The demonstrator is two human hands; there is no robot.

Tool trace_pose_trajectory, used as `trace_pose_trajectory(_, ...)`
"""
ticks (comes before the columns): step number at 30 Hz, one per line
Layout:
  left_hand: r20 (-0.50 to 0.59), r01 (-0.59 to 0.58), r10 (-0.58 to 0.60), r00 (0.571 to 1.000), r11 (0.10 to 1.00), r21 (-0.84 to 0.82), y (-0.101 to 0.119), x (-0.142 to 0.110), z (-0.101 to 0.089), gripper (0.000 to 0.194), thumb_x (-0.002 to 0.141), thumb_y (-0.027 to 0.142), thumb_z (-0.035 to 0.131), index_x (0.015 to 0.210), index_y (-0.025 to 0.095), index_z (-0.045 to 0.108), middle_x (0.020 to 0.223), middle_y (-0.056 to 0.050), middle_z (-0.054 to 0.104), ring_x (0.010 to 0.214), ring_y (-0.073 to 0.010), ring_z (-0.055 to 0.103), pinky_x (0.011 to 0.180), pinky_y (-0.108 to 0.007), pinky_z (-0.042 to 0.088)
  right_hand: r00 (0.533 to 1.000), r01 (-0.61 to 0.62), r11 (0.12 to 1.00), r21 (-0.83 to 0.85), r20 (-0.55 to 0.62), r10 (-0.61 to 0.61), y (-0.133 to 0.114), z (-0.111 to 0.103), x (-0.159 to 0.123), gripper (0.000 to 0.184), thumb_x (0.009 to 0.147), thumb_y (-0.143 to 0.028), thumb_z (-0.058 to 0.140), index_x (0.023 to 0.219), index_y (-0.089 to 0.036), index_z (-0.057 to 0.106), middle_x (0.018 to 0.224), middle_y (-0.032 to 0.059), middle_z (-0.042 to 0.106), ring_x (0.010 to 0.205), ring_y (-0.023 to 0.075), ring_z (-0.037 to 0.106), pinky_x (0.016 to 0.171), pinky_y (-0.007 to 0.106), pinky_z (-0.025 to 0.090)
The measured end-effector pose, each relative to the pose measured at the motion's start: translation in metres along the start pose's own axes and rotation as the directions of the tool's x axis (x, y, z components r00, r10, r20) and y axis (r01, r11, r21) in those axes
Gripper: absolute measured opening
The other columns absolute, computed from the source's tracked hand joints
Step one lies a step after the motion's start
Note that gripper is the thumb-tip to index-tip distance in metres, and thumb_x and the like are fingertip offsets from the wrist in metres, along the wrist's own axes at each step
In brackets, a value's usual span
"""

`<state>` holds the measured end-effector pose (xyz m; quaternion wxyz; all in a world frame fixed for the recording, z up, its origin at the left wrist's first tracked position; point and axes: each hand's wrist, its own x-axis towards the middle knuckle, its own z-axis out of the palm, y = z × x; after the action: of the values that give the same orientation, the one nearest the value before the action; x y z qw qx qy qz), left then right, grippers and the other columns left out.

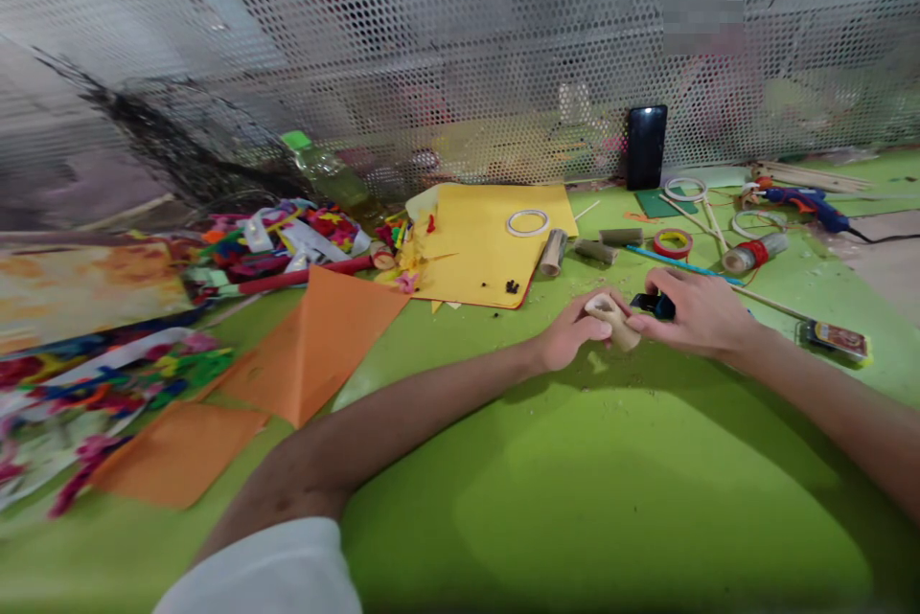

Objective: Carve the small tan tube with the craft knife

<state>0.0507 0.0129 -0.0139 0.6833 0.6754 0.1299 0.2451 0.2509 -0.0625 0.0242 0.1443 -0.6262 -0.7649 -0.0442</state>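
short pale cardboard tube (613, 318) sits between both hands above the green table (610, 499), its long axis running from upper left down to lower right. left hand (571, 334) fingers wrap its near end; right hand (701, 312) fingers pinch the far end, also covering a dark blue object (655, 306). both hands are equally close. no legible writing; the label on the small packet (838, 339) is blurred.

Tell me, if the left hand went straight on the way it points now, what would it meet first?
The left hand points right, and its fingers already touch the small pale tube; just beyond is the right hand.
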Motion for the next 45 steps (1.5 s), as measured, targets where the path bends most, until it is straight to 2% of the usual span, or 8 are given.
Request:
trace_pose_trajectory(6,0.038,0.001,-0.001,0.999,1.0,0.014,-0.003,0.001,-0.005,0.034,0.061,0.036,0.061,0.089,0.018,0.061,0.077,-0.001,0.058,0.067,-0.0137,0.049,0.061,-0.026,0.039,0.998,-0.014,0.999,0.038,0.069,0.011,-0.001,-0.001,0.001,0.068,0.085,-0.08,0.03,0.076,-0.02,0.06,0.078,0.0077,0.065,0.067,0.0186,0.054,0.057,0.03,0.022)
trace_pose_trajectory(19,0.112,-0.079,0.075,0.991,0.996,0.031,-0.005,0.004,-0.006,0.035,0.064,0.042,0.058,0.088,0.016,0.063,0.076,-0.004,0.058,0.067,-0.0149,0.049,0.064,-0.028,0.038,0.983,0.058,0.98,0.193,0.157,-0.09,0.005,0.0,0.004,0.072,0.074,-0.086,0.046,0.098,-0.02,0.06,0.092,0.0099,0.064,0.072,0.0225,0.056,0.061,0.032,0.033)
trace_pose_trajectory(23,0.117,-0.088,0.088,0.989,0.996,-0.002,-0.008,0.005,-0.006,0.032,0.062,0.036,0.058,0.086,0.016,0.063,0.076,-0.004,0.058,0.068,-0.0148,0.049,0.064,-0.028,0.038,0.978,0.068,0.967,0.247,0.173,-0.113,0.004,-0.001,0.005,0.075,0.068,-0.092,0.046,0.09,-0.021,0.058,0.092,0.0095,0.063,0.074,0.0228,0.056,0.062,0.032,0.035)
trace_pose_trajectory(27,0.125,-0.095,0.1,0.987,0.994,-0.046,-0.011,0.005,-0.007,0.027,0.063,0.034,0.056,0.083,0.016,0.062,0.074,-0.003,0.059,0.067,-0.0142,0.051,0.062,-0.027,0.039,0.982,0.08,0.956,0.282,0.139,-0.124,0.006,0.001,0.004,0.072,0.073,-0.092,0.036,0.081,-0.022,0.053,0.082,0.0071,0.06,0.067,0.0196,0.051,0.06,0.031,0.033)
trace_pose_trajectory(31,0.101,-0.02,0.026,0.995,0.998,-0.06,-0.009,0.005,-0.005,0.029,0.059,0.038,0.056,0.077,0.016,0.061,0.069,-0.003,0.059,0.061,-0.0133,0.05,0.056,-0.025,0.037,0.994,0.05,0.969,0.242,0.086,-0.073,0.008,0.004,0.002,0.07,0.08,-0.088,0.026,0.081,-0.023,0.05,0.072,0.0051,0.059,0.06,0.0186,0.048,0.056,0.031,0.027)
trace_pose_trajectory(35,0.069,0.024,-0.018,0.997,0.996,-0.09,-0.004,0.005,-0.001,0.029,0.055,0.039,0.056,0.073,0.016,0.06,0.064,-0.001,0.056,0.058,-0.0122,0.048,0.057,-0.026,0.039,0.996,0.018,0.983,0.181,0.078,-0.032,0.011,0.005,0.002,0.07,0.079,-0.088,0.028,0.082,-0.023,0.053,0.067,0.0049,0.06,0.059,0.0196,0.049,0.054,0.03,0.025)
trace_pose_trajectory(41,0.035,0.035,-0.034,0.999,0.999,-0.018,0.0,0.003,0.001,0.028,0.058,0.041,0.055,0.069,0.016,0.059,0.061,0.0,0.055,0.057,-0.0117,0.047,0.056,-0.027,0.036,0.992,0.096,0.976,0.195,0.065,-0.111,0.007,0.001,0.002,0.073,0.074,-0.088,0.044,0.097,-0.021,0.062,0.089,0.0092,0.067,0.07,0.0228,0.059,0.058,0.031,0.034)
trace_pose_trajectory(45,-0.003,0.059,-0.059,0.998,0.996,0.069,-0.001,0.003,0.001,0.029,0.06,0.042,0.055,0.071,0.016,0.06,0.063,0.0,0.054,0.057,-0.0113,0.045,0.053,-0.026,0.034,0.986,0.153,0.976,0.158,0.04,-0.161,-0.002,-0.002,-0.001,0.081,0.067,-0.09,0.051,0.11,-0.021,0.063,0.101,0.0109,0.065,0.072,0.023,0.061,0.06,0.032,0.037)
